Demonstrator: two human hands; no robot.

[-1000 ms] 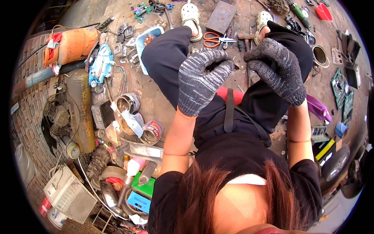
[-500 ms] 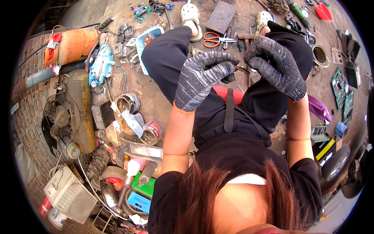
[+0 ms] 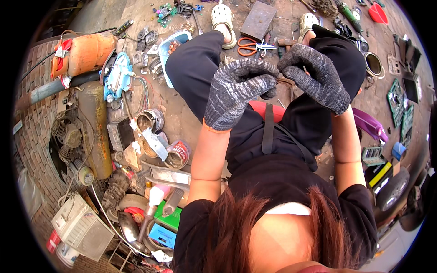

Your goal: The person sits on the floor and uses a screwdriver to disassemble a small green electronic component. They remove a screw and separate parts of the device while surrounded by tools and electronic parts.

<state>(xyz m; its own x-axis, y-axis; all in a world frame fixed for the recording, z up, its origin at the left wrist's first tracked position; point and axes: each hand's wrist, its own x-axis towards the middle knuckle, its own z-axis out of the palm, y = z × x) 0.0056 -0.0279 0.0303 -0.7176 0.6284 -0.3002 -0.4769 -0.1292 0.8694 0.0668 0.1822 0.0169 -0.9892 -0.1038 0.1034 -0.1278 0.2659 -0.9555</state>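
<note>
Between both gloved fingertips sits a small rusty metal piece (image 3: pixel 286 82), pinched above the knees. Left hand (image 3: pixel 236 91) has curled tighter onto it than half a second ago; right hand (image 3: pixel 314 75) grips its other end. Orange-handled scissors (image 3: pixel 253 46) lie just beyond.

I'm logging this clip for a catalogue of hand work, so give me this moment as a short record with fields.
setting: ground strewn with tools and scrap
posture: person seated, knees apart, black trousers
left hand: grey knit glove, fingers curled on a small rusty metal part
right hand: grey knit glove, pinching the same part
part detail: too small to tell
near feet: orange-handled scissors, grey metal plate
person's left: orange gas cylinder, open tin cans
</note>
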